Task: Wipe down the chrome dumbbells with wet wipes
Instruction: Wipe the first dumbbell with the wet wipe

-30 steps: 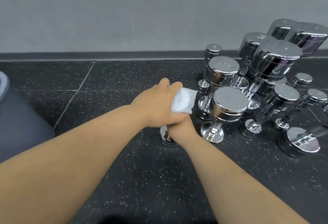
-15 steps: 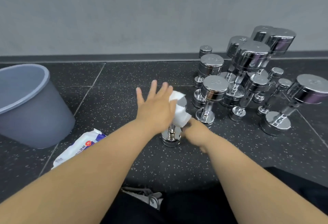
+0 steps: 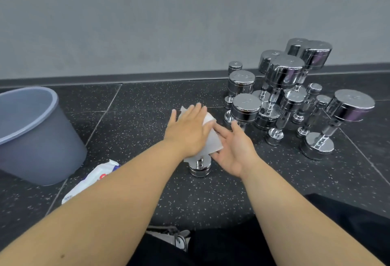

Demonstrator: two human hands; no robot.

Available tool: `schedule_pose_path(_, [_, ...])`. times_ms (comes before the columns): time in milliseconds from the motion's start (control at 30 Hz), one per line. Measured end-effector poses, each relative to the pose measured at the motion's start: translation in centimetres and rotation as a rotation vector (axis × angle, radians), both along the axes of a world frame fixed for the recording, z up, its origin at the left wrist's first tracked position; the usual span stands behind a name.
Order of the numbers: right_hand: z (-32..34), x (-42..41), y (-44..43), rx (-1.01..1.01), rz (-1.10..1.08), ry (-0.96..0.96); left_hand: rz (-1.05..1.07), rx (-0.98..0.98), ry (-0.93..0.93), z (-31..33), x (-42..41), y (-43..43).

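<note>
At centre frame I see my left hand (image 3: 188,134) flat, fingers straight, pressing the wipe (image 3: 213,142) onto the top of an upright dumbbell (image 3: 200,167); my right hand (image 3: 234,149) is also released, palm inward, fingertips against the wipe's side. More dumbbells (image 3: 282,75) stand clustered at right; a bin (image 3: 38,139) sits at left, a wipes pack (image 3: 90,181) lower left.

Centre frame: left hand (image 3: 187,130), fingers straight, presses white wet wipe (image 3: 213,140) onto top of small chrome dumbbell (image 3: 200,167) standing on end on speckled black floor (image 3: 147,101). Right hand (image 3: 234,151), fingers relaxed, rests against wipe's right side. Upper right: cluster of chrome dumbbells (image 3: 282,75), upright. Left edge: grey bin (image 3: 42,149); wipes pack (image 3: 92,179) near it.
</note>
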State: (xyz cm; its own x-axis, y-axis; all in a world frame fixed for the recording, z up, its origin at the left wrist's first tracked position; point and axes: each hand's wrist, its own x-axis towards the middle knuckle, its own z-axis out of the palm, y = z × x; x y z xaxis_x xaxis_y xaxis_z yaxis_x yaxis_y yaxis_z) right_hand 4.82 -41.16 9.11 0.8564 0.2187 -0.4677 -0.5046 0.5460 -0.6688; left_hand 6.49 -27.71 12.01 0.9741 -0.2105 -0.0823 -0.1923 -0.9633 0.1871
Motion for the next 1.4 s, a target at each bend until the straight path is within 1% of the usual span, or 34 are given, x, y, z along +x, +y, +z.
schedule_pose_path(67, [-0.2, 0.2, 0.1, 0.001, 0.003, 0.0, 0.202, -0.188, 0.134, 0.5, 1.5, 0.3])
schedule_pose_path(133, [-0.2, 0.3, 0.0, -0.005, 0.005, -0.008, 0.237, -0.343, 0.246, 0.4, 1.6, 1.1])
schedule_pose_path(167, [-0.2, 0.5, 0.1, -0.006, 0.009, -0.028, 0.231, -0.407, 0.244, 0.4, 1.0, 1.5])
schedule_pose_path(233, [0.0, 0.8, 0.3, -0.068, 0.013, -0.121, 0.288, -0.591, 0.128, -0.3, 0.0, 2.3])
schedule_pose_path(267, [0.1, 1.0, 0.4, -0.133, 0.024, -0.202, 0.351, -0.677, 0.042, -0.4, -0.4, 2.7])
schedule_pose_path(333, [0.5, 1.6, 0.8, -0.364, 0.088, -0.434, 0.444, -0.805, -0.081, -0.2, -0.7, 3.0])
schedule_pose_path(367, [1.1, 1.6, 1.2, -0.486, 0.125, -0.541, 0.444, -0.898, -0.096, 0.0, -0.6, 3.0])
schedule_pose_path(433, [1.7, 1.6, 2.0, -0.676, 0.149, -0.689, 0.422, -1.095, -0.015, 0.8, -0.8, 2.4])
schedule_pose_path(500, [1.9, 1.8, 2.3, -0.796, 0.034, -0.734, 0.426, -1.288, 0.061, 1.0, -1.0, 2.2])
schedule_pose_path(533, [1.8, 2.0, 2.2, -0.83, -0.064, -0.709, 0.477, -1.388, 0.047, 1.1, -1.0, 2.4])
schedule_pose_path(567, [1.8, 2.2, 2.0, -0.89, -0.181, -0.669, 0.539, -1.448, 0.009, 1.0, -1.0, 2.9])
schedule_pose_path(600, [1.9, 2.4, 1.6, -0.978, -0.293, -0.633, 0.578, -1.431, -0.018, 0.9, -1.0, 3.5])
schedule_pose_path(633, [2.2, 2.6, 1.2, -1.061, -0.366, -0.628, 0.57, -1.352, -0.008, 0.5, -1.0, 4.3])
schedule_pose_path(667, [2.4, 2.7, 0.9, -1.12, -0.365, -0.65, 0.51, -1.25, 0.057, 0.1, -1.1, 4.7])
schedule_pose_path(700, [2.8, 2.7, 0.9, -1.163, -0.289, -0.69, 0.422, -1.166, 0.158, -0.4, -1.2, 4.8])
schedule_pose_path(767, [2.9, 2.0, 1.7, -1.236, 0.013, -0.87, 0.317, -1.094, 0.325, -1.3, -1.6, 4.4])
schedule_pose_path(800, [2.4, 1.3, 2.4, -1.308, 0.151, -0.999, 0.305, -1.097, 0.343, -1.7, -1.7, 4.2])
schedule_pose_path(833, [1.7, 0.6, 2.9, -1.384, 0.227, -1.111, 0.294, -1.111, 0.335, -2.0, -1.6, 4.2])
schedule_pose_path(867, [1.1, 0.2, 3.1, -1.43, 0.248, -1.162, 0.293, -1.126, 0.331, -2.0, -1.5, 4.3])
schedule_pose_path(900, [1.0, 0.3, 3.0, -1.457, 0.229, -1.146, 0.297, -1.144, 0.34, -2.0, -1.4, 4.5])
schedule_pose_path(967, [1.0, 1.1, 2.5, -1.52, 0.165, -1.01, 0.321, -1.191, 0.381, -1.9, -1.5, 4.9])
schedule_pose_path(1000, [1.0, 1.5, 2.3, -1.56, 0.168, -0.95, 0.327, -1.21, 0.394, -1.9, -1.5, 5.0])
schedule_pose_path(1033, [1.1, 1.6, 2.3, -1.602, 0.21, -0.959, 0.326, -1.223, 0.401, -2.0, -1.5, 5.1])
schedule_pose_path(1100, [0.6, 0.6, 2.8, -1.675, 0.329, -1.18, 0.313, -1.236, 0.404, -2.3, -1.4, 5.1])
schedule_pose_path(1133, [0.2, 0.3, 3.0, -1.679, 0.375, -1.282, 0.309, -1.242, 0.402, -2.5, -1.3, 5.0])
schedule_pose_path(1167, [0.1, 0.5, 3.0, -1.667, 0.385, -1.316, 0.314, -1.252, 0.4, -2.6, -1.2, 5.0])
schedule_pose_path(1200, [0.3, 0.9, 2.9, -1.653, 0.382, -1.232, 0.327, -1.271, 0.403, -2.6, -1.1, 5.0])
schedule_pose_path(1267, [0.9, 2.0, 2.8, -1.622, 0.305, -1.064, 0.358, -1.307, 0.411, -2.7, -1.0, 4.9])
schedule_pose_path(1300, [0.9, 2.1, 2.9, -1.636, 0.298, -1.039, 0.369, -1.314, 0.412, -2.7, -1.0, 4.9])
schedule_pose_path(1400, [0.4, 1.2, 3.5, -1.711, 0.37, -1.216, 0.356, -1.31, 0.42, -2.8, -0.9, 5.0])
